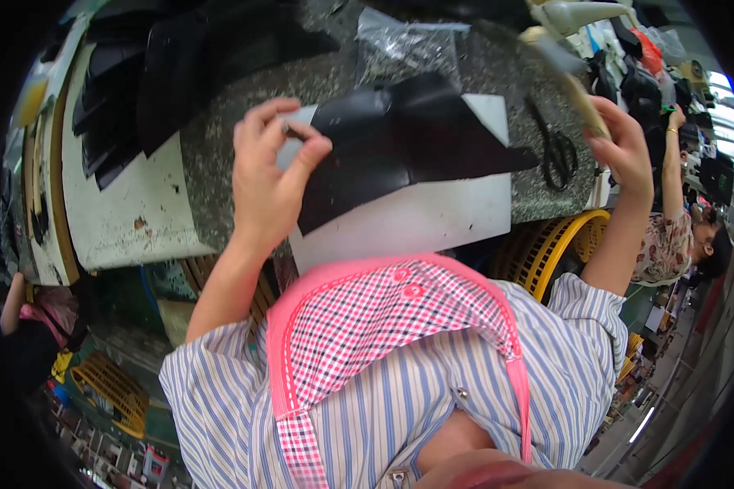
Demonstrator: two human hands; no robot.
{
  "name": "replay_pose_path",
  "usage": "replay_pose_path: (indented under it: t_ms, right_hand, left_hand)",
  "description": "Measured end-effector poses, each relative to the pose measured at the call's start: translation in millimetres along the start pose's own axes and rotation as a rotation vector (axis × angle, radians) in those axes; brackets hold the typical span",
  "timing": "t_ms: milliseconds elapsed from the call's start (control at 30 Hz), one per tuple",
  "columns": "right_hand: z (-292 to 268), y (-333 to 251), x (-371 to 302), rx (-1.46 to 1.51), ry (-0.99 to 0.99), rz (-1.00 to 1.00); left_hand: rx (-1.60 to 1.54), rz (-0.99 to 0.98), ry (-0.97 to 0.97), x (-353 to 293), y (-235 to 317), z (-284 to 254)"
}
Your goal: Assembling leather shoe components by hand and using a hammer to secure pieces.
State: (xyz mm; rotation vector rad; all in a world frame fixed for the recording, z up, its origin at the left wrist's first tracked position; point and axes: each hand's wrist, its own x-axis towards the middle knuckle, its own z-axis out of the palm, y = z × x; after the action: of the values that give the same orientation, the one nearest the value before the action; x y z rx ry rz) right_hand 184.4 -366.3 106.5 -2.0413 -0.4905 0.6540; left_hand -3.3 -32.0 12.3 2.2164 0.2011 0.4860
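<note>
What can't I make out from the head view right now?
All in the head view:
- Small rod in the left hand: partly covered by that hand, so its full shape is unclear.
- Pale-handled tool in the right hand: its upper end is blurred.
- Clear bag: contents too small and glare-covered.
- Yellow basket: inside partly hidden by the right arm.

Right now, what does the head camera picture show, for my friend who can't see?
The right hand holds a blurred wooden-handled tool; the left hand pinches a small rod by a black sheet. The sheet lies on a white board, near black scissors.
</note>
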Motion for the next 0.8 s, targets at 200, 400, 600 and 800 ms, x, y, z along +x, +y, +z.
replay_pose_path:
  t_ms: [200, 400, 600, 800]
  right_hand:
    - [85.8, -0.4, -44.4, 0.271, 0.167, -0.61]
    - [151.9, -16.7, -52.6, -0.046, -0.013, -0.13]
    - [165.8, 8.8, -26.8, -0.196, 0.0, -0.155]
    - [157.6, 1.6, -16.5, -0.243, -0.098, -0.093]
  left_hand:
    - [-0.45, -0.23, -0.036, 21.3, -3.4, 5.6]
    - [-0.374, -0.087, -0.046, 26.5, -34.1, 28.7]
    - [-0.206, -0.033, -0.118, 14.0, -25.0, 25.0]
    - [-0.42, -0.183, -0.089, 15.9, -35.2, 25.5]
